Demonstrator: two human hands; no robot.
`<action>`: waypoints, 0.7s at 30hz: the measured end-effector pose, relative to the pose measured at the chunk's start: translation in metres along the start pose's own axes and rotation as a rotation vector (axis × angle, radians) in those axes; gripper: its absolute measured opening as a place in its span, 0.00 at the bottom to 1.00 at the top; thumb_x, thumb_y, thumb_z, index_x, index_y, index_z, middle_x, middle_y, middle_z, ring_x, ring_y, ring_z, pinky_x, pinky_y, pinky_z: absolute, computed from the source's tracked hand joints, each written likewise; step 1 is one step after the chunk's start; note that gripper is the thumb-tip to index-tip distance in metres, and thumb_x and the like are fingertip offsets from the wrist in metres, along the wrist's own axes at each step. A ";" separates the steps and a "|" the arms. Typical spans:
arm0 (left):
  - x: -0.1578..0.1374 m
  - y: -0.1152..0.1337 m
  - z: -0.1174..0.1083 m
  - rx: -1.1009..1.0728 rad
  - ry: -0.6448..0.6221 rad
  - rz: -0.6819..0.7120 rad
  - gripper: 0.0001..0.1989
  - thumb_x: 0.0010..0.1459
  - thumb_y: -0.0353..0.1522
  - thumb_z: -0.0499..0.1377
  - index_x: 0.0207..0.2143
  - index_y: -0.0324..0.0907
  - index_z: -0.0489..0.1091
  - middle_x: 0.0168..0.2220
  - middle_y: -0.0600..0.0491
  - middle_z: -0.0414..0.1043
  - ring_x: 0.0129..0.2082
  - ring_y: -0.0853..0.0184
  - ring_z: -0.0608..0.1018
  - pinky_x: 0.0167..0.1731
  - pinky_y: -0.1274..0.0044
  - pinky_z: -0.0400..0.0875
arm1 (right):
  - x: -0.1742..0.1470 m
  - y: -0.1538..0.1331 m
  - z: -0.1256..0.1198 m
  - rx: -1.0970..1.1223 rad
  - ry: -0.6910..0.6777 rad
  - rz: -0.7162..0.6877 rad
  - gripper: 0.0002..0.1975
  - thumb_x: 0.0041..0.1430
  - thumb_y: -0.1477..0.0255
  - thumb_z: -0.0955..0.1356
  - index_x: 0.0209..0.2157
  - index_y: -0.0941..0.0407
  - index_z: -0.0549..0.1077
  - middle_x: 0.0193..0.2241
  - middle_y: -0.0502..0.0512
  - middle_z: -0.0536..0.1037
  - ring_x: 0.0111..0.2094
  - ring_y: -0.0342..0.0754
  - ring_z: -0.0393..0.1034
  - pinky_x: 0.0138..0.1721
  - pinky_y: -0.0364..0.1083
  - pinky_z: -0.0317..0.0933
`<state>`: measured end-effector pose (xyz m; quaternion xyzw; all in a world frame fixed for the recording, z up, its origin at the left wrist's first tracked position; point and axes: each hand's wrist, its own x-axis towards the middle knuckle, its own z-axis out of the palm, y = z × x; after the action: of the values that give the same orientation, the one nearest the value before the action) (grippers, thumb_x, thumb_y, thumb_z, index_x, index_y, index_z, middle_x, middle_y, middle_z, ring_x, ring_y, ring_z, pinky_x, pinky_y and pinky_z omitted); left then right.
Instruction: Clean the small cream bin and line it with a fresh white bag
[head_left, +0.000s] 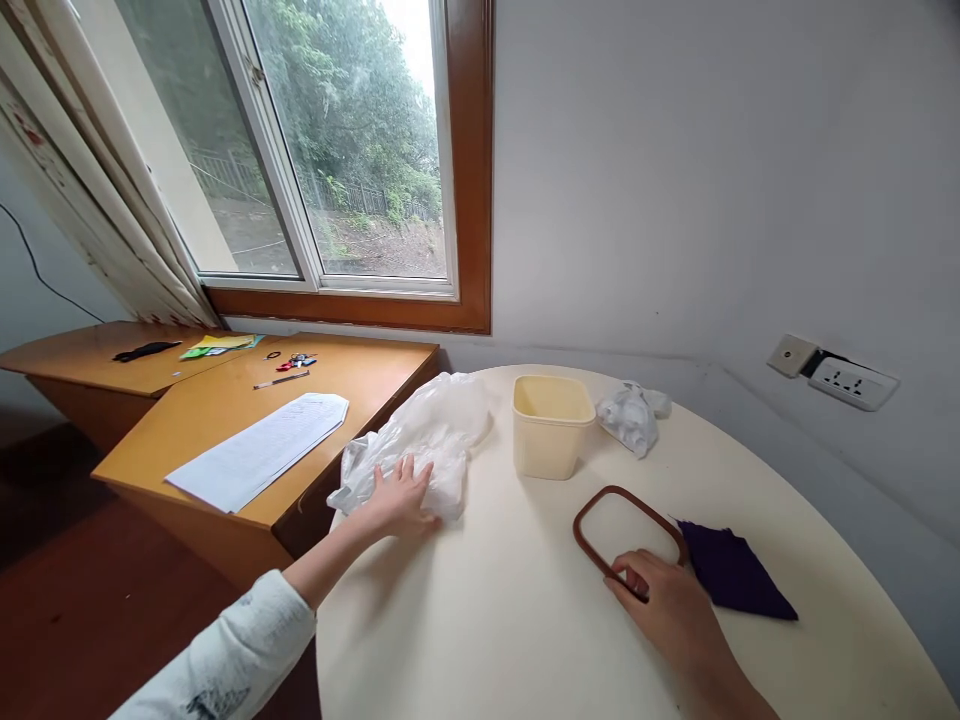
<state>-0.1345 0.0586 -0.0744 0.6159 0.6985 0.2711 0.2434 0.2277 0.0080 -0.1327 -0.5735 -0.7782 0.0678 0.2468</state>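
My left hand (402,497) has its fingers spread over the near side of a crumpled white plastic bag (442,420), at the left of the round table. My right hand (660,600) pinches the near edge of a brown rounded-rectangle frame (613,490), which looks thin and shows the pale tabletop colour through its middle. Just right of that frame lies a folded dark purple cloth (739,570). A cream plastic tub (551,445) with no lid on it stands upright beyond and between my hands.
A smaller crumpled plastic bag (631,418) sits right of the tub on the cream round table (487,620). On the wooden desk (367,375) to the left are papers (262,450), a pen (281,380) and keys (298,362). A wall socket (853,382) is at right.
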 end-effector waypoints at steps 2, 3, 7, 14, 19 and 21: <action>0.001 -0.008 0.001 0.009 0.003 0.012 0.26 0.29 0.32 0.67 0.38 0.44 0.70 0.54 0.38 0.62 0.59 0.42 0.55 0.56 0.57 0.29 | 0.000 0.003 0.001 -0.001 0.039 -0.003 0.05 0.53 0.68 0.65 0.26 0.53 0.70 0.21 0.49 0.71 0.23 0.47 0.66 0.28 0.46 0.60; 0.001 -0.010 0.002 0.009 0.003 0.023 0.21 0.33 0.31 0.65 0.36 0.45 0.71 0.50 0.39 0.66 0.56 0.43 0.61 0.57 0.59 0.34 | 0.000 0.004 0.001 0.003 0.064 -0.012 0.05 0.54 0.67 0.65 0.28 0.53 0.70 0.22 0.50 0.72 0.24 0.47 0.67 0.29 0.47 0.60; 0.002 -0.007 0.002 -0.001 -0.001 0.062 0.03 0.40 0.30 0.60 0.21 0.44 0.67 0.31 0.47 0.71 0.40 0.52 0.72 0.49 0.67 0.56 | 0.000 0.001 -0.002 0.039 0.184 -0.072 0.07 0.56 0.66 0.64 0.32 0.54 0.71 0.26 0.53 0.74 0.29 0.49 0.69 0.33 0.49 0.60; 0.010 0.038 -0.032 -0.075 -0.043 0.099 0.06 0.46 0.33 0.57 0.20 0.41 0.64 0.20 0.55 0.65 0.24 0.65 0.69 0.26 0.77 0.60 | 0.003 -0.026 -0.006 0.189 0.238 -0.213 0.07 0.59 0.71 0.62 0.35 0.54 0.70 0.27 0.54 0.74 0.31 0.49 0.69 0.36 0.50 0.63; 0.003 0.084 -0.065 -0.357 -0.202 0.065 0.11 0.47 0.37 0.59 0.30 0.39 0.71 0.26 0.52 0.73 0.26 0.63 0.75 0.26 0.76 0.68 | 0.013 -0.051 -0.006 0.278 0.068 -0.223 0.18 0.58 0.74 0.61 0.50 0.51 0.64 0.41 0.56 0.72 0.42 0.50 0.68 0.43 0.52 0.64; -0.004 0.099 -0.074 -0.547 -0.267 0.041 0.12 0.44 0.37 0.62 0.29 0.38 0.71 0.26 0.49 0.74 0.26 0.61 0.76 0.27 0.74 0.70 | 0.020 -0.066 -0.007 0.315 -0.006 -0.200 0.26 0.56 0.75 0.63 0.57 0.49 0.56 0.48 0.56 0.68 0.49 0.51 0.64 0.48 0.53 0.62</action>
<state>-0.1114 0.0586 0.0471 0.5716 0.5489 0.3705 0.4845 0.1697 0.0032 -0.0949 -0.4474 -0.8117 0.1658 0.3368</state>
